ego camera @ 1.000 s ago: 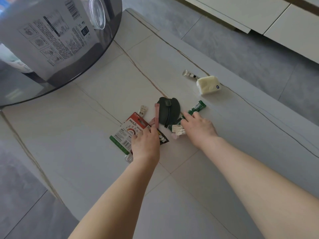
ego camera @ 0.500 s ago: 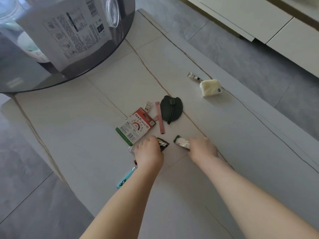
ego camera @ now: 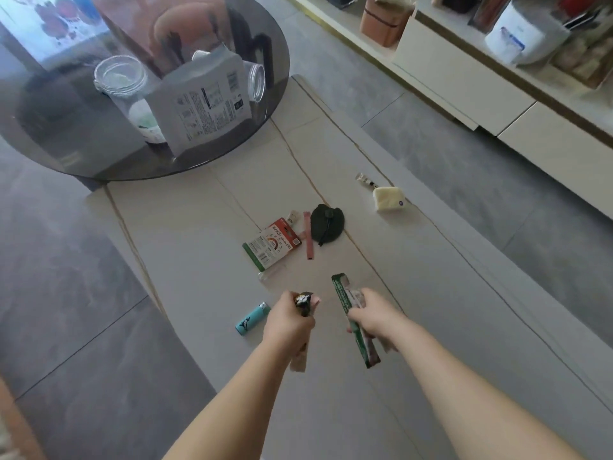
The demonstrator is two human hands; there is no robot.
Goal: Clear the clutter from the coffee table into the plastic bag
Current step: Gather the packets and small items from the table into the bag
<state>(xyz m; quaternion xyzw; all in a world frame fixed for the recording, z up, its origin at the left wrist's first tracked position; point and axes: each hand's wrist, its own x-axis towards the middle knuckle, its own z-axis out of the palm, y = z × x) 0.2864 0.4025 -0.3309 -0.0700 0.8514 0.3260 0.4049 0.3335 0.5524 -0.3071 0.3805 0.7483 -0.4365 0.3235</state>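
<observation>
My left hand is closed around a small dark wrapper, lifted above the pale coffee table. My right hand grips a long green wrapper that sticks out both ways from the fist. On the table farther away lie a red, white and green packet, a pink stick, a dark green pouch, a cream block and a small tube. A light blue lighter lies left of my left hand. No plastic bag is in view.
A round dark glass table overlaps the far left end, carrying a white printed box and glass jars. A low cream cabinet with containers on top runs along the right, across a strip of grey floor.
Both hands have pulled back toward me and risen off the table, the left carrying the dark wrapper, the right the green wrapper. The view has tilted up, showing more of the room.
</observation>
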